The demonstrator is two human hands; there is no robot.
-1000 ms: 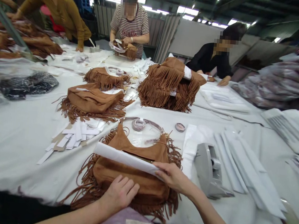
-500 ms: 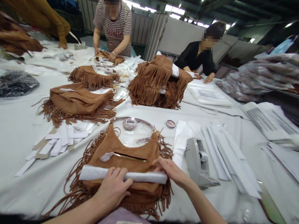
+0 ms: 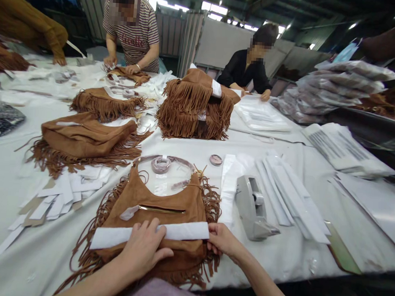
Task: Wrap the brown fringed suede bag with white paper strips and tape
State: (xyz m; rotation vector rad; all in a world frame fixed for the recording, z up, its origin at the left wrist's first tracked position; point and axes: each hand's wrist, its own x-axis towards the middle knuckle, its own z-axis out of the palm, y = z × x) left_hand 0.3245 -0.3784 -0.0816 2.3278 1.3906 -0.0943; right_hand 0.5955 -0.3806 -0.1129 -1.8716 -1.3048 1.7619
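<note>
A brown suede fringed handbag (image 3: pixel 186 199) lies flat before me, its strap pointing away. Across its lower half, below a zipper (image 3: pixel 161 209) with a wrapped pull, stretches a folded white paper strip (image 3: pixel 187 230). My left hand (image 3: pixel 144 246) rests on the middle of the strip, fingers extended and thumb apart. At the strip's right end, my right hand (image 3: pixel 222 241) is closed, thumb and fingers pinching the end by the bag's side; the fingertips are partly hidden. A grey tape dispenser (image 3: pixel 250 211) stands to the right of the bag.
Folded white strips (image 3: pixel 292 196) lie beyond the dispenser. Paper tags (image 3: pixel 57 196) are scattered at left. Fringed bags (image 3: pixel 194 106) are piled ahead, another (image 3: pixel 85 134) nearer left. A tape roll (image 3: pixel 215 160) lies behind. Bagged goods (image 3: pixel 339 90) are stacked at right. Co-workers handle items across the table.
My right hand has moved from above the strip's right end to around that end, its fingers now curled. The strip has tilted, right end higher. The whole view has shifted somewhat.
</note>
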